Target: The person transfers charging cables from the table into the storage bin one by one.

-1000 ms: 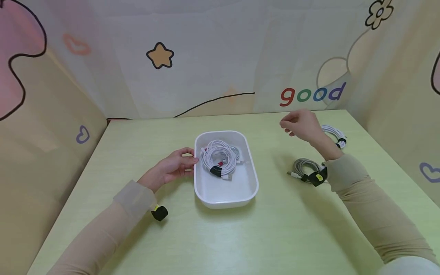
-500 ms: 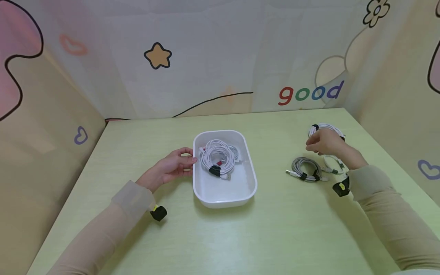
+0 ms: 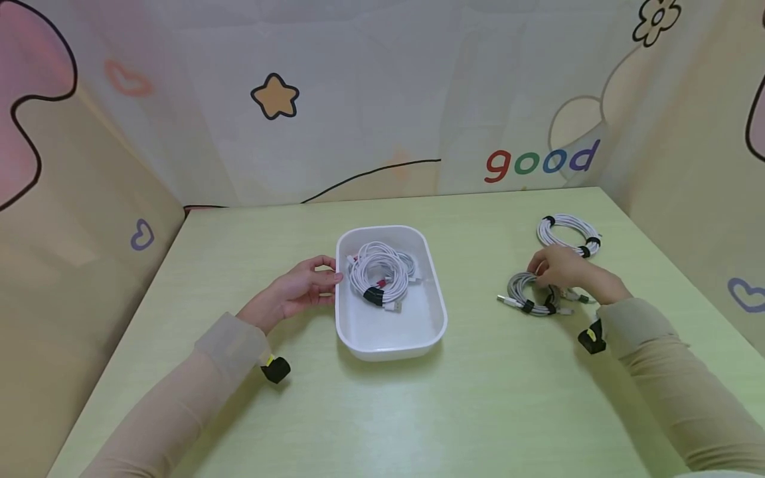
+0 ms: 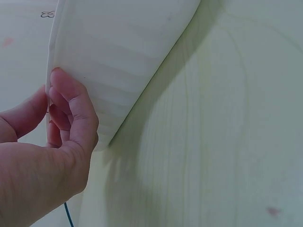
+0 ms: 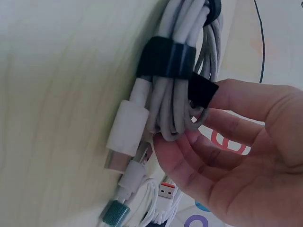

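- The white rectangular plastic tray with rounded corners (image 3: pixel 391 337) sits upright on the pale yellow-green wood-grain table (image 3: pixel 388 418); take it as the dial's centre in the head view.
- The left hand (image 3: pixel 299 292) is at the tray's 9 o'clock, its grip narrow: thumb at the rim, bent fingers against the outer wall.
- In the tray's 12 o'clock half lies a large coil of white cable bound with a black strap (image 3: pixel 361 273), on top of a thinner pale coil (image 3: pixel 410 264) that peeks out at its 2 o'clock.
- The coil of grey cable with black straps and white plugs (image 3: pixel 516 289) lies at 3 o'clock, well apart from the tray.
- The right hand (image 3: pixel 564 269) pinches that grey coil, thumb by a strap and fingers under the strands.
- In the right wrist view, a white plug with a dark green collar (image 5: pixel 131 175) is just beside it, at 7 o'clock.
- Between 2 and 3 o'clock, a wide loop of white cable with black straps (image 3: pixel 544 234) rests on the table.
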`<state>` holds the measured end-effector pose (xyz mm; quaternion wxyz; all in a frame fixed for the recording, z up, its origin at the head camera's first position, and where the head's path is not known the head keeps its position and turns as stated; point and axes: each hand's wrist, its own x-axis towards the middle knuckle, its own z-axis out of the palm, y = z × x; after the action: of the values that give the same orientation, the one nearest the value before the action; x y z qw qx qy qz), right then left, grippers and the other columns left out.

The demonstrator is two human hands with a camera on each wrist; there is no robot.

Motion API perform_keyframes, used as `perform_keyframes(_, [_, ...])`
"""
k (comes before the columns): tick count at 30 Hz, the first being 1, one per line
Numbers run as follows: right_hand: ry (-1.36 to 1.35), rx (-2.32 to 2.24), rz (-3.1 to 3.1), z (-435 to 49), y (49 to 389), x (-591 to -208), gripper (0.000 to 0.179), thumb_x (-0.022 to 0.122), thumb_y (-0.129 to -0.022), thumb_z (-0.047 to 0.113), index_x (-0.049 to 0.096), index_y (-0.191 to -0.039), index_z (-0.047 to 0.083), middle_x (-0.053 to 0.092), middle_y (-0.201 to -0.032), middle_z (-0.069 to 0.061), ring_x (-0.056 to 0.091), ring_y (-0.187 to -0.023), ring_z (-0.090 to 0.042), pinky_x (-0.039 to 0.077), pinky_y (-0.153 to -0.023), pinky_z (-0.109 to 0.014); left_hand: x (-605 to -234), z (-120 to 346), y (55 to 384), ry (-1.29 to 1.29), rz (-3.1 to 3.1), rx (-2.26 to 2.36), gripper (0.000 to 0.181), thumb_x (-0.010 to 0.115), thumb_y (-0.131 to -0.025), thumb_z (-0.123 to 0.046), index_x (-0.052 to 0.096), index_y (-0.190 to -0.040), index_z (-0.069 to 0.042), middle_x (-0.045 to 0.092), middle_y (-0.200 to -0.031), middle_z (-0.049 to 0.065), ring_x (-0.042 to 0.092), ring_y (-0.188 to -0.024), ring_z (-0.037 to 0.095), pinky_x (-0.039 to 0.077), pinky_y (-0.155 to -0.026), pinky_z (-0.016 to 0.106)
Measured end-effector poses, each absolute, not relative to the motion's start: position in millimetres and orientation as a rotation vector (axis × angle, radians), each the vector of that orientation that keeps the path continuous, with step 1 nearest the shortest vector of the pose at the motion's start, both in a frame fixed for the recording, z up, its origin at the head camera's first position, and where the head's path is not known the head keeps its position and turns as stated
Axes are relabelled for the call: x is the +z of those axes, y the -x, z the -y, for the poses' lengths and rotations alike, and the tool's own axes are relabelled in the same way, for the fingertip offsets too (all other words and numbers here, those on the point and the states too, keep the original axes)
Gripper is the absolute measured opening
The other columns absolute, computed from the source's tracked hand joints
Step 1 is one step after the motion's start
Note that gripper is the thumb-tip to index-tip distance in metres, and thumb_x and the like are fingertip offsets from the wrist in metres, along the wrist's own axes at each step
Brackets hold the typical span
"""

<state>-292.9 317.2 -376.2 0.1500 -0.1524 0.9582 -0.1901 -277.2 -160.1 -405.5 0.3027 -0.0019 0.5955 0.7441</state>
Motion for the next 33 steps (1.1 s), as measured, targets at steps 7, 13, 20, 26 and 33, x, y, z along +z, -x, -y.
perform_keyframes(7, [0.381, -0.616, -2.700, -320, 294, -366, 0.024, 0.071, -0.080, 0.008, 0.064, -0.100, -0.005, 0.066, -0.094, -0.022, 0.060, -0.076, -0.021, 0.052, -0.064, -0.032, -405, 160, 277, 0.003, -1.584, 1.969, 0.025, 0.054, -0.096, -0.003, 0.040, -0.117, -0.006, 0.063, -0.089, 0.002, 0.062, -0.075, 0.014, 0.056, -0.067, 0.027])
perform_keyframes(13, [0.297, -0.714, -2.658, -323, 293, -363, 0.030, 0.070, -0.084, 0.011, 0.060, -0.106, -0.006, 0.064, -0.104, -0.029, 0.061, -0.070, -0.016, 0.055, -0.064, -0.034, -405, 160, 276, 0.001, -1.578, 1.971, 0.023, 0.053, -0.097, -0.003, 0.040, -0.115, -0.007, 0.063, -0.087, 0.001, 0.062, -0.074, 0.014, 0.055, -0.066, 0.026])
perform_keyframes(20, [0.287, -0.745, -2.662, -323, 293, -356, 0.029, 0.070, -0.084, 0.010, 0.060, -0.106, -0.006, 0.063, -0.108, -0.033, 0.064, -0.067, -0.017, 0.057, -0.064, -0.035, -404, 160, 277, -0.006, -1.574, 1.980, 0.024, 0.053, -0.096, -0.002, 0.040, -0.115, -0.007, 0.063, -0.086, 0.001, 0.062, -0.074, 0.014, 0.055, -0.066, 0.027])
perform_keyframes(26, [0.273, -0.784, -2.661, -323, 296, -353, 0.030, 0.072, -0.084, 0.009, 0.059, -0.106, -0.008, 0.066, -0.100, -0.027, 0.063, -0.069, -0.016, 0.057, -0.063, -0.034, -402, 160, 276, -0.005, -1.578, 1.977, 0.025, 0.053, -0.096, -0.002, 0.040, -0.116, -0.007, 0.064, -0.087, 0.001, 0.063, -0.075, 0.014, 0.055, -0.068, 0.028])
perform_keyframes(33, [0.255, -0.828, -2.646, -317, 296, -353, 0.037, 0.072, -0.085, 0.012, 0.059, -0.111, -0.010, 0.067, -0.100, -0.026, 0.065, -0.070, -0.015, 0.058, -0.066, -0.033, -403, 159, 276, -0.001, -1.580, 1.972, 0.025, 0.053, -0.096, -0.001, 0.039, -0.117, -0.006, 0.063, -0.087, 0.001, 0.063, -0.075, 0.013, 0.055, -0.068, 0.028])
